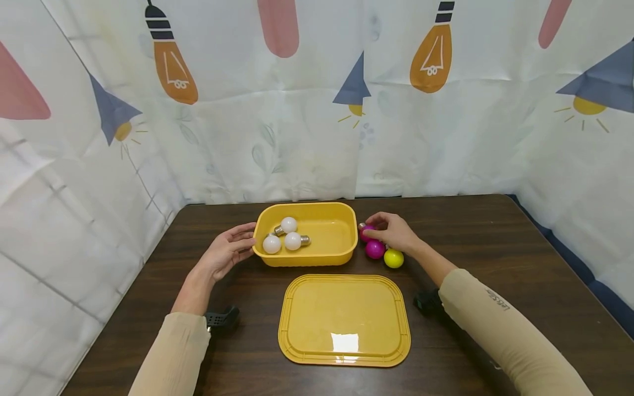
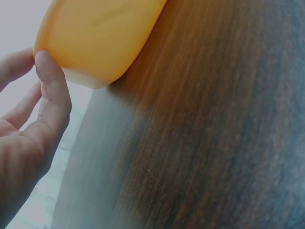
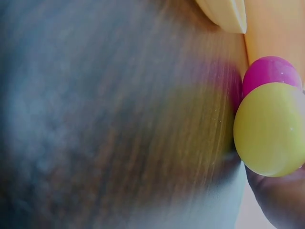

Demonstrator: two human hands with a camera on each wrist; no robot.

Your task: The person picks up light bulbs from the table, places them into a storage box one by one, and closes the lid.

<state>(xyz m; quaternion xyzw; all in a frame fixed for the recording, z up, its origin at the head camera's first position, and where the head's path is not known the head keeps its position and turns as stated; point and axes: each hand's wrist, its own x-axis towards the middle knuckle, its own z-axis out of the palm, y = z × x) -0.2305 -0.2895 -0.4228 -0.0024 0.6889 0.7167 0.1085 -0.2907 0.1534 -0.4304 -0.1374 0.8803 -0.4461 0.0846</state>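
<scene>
My left hand (image 1: 229, 250) touches the left end of a yellow plastic bin (image 1: 312, 259) with its fingertips. In the left wrist view, the thumb (image 2: 52, 81) rests against the bin's outer wall (image 2: 105, 43). Three white light bulbs (image 1: 293, 241) lie in the bin's left half. Just outside the bin's right end, my right hand (image 1: 394, 232) grips a magenta light bulb (image 1: 366, 233) between thumb and fingers. Below that hand, a second magenta bulb (image 1: 375, 249) and a yellow bulb (image 1: 393, 258) lie on the table, their bases largely hidden.
A flat yellow lid or tray (image 1: 344, 319) lies on the dark wooden table (image 1: 475, 236), in front of the bin. A printed curtain (image 1: 307, 137) hangs behind the table and along both sides. Dark straps with small devices show at both wrists.
</scene>
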